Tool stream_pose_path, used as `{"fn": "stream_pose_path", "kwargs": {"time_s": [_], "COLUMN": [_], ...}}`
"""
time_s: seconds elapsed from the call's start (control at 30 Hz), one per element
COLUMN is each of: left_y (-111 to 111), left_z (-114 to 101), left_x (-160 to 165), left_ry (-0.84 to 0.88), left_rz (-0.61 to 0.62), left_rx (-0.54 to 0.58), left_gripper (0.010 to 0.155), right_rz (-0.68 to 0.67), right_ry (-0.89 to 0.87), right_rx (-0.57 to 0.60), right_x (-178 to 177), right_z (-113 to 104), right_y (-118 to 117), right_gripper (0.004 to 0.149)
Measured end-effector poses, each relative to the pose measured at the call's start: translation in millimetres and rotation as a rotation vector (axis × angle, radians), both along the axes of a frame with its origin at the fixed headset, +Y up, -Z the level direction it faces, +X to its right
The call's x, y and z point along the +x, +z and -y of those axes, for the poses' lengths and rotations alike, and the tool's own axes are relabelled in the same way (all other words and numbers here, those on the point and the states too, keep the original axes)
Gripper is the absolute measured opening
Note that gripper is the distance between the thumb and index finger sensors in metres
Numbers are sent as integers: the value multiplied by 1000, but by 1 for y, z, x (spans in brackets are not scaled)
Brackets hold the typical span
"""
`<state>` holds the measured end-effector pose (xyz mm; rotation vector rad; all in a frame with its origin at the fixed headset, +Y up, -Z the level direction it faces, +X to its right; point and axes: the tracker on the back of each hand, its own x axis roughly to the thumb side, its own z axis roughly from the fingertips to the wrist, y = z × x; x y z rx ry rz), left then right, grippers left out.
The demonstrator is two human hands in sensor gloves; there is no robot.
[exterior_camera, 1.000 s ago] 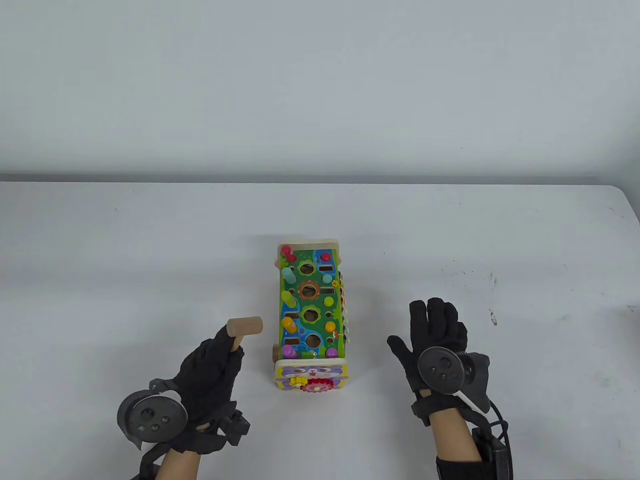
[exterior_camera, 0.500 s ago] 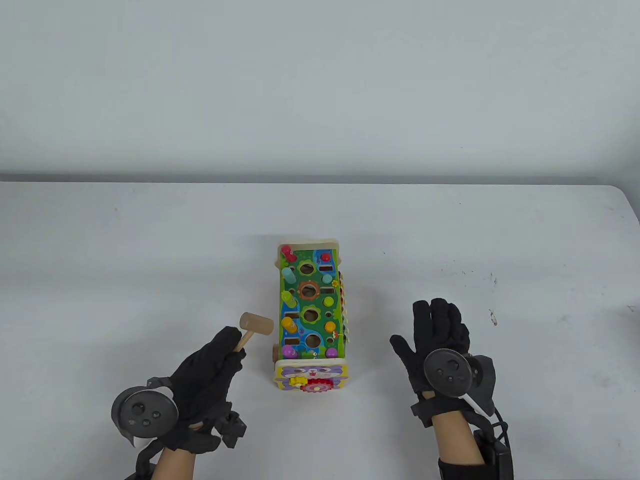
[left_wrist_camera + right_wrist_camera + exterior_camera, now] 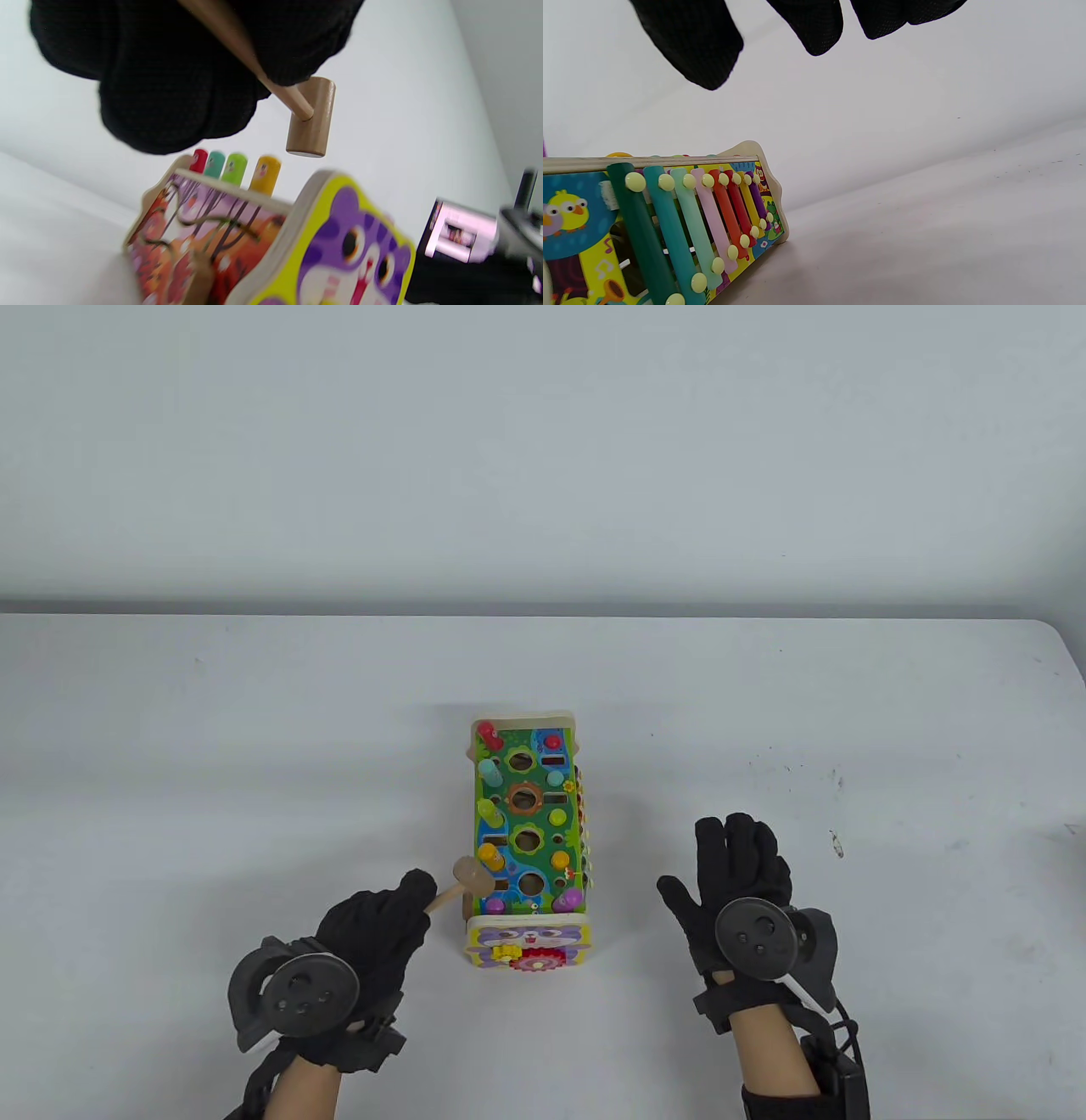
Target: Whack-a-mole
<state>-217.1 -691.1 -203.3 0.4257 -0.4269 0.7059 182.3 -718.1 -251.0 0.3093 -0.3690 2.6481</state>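
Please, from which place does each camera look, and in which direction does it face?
Table view: high, in front of the person, facing down at the table and toy box; shows the left hand gripping the hammer and the open right hand.
Left wrist view: at the left wrist, low, facing the box's left side and cat face; gloved fingers and hammer hang on top.
Right wrist view: at the right wrist, low, facing the xylophone side; fingertips on top.
Shared: all three show the toy box.
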Motion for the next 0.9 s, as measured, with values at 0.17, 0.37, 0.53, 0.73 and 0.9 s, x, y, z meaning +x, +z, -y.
{"fn": "stream_pose_path", "kwargs": {"time_s": [0.17,0.37,0.53,0.73,0.9], "left_y": [-2,-13,-23,-17,-17], "left_z": [2,8,14,4,-6], "left_x": [-9,2,23,14,3], "left_ry": [362,266,-189,98,294], "left_rz": [-53,-34,-74,-87,-77], "left_rx": [102,70,-75,37,85], "left_gripper": [49,48,48,49,52], "right_rz": [7,6,10,13,8], "right_ry": [-11,-1,16,2,1], "right_rx": [8,11,-15,-2,9], "right_x": [1,-1,-1,-1,-1], "right_z": [0,0,3,0,0], "right_y": [0,0,-2,-1,-1], "right_gripper": [73,73,72,73,73]}}
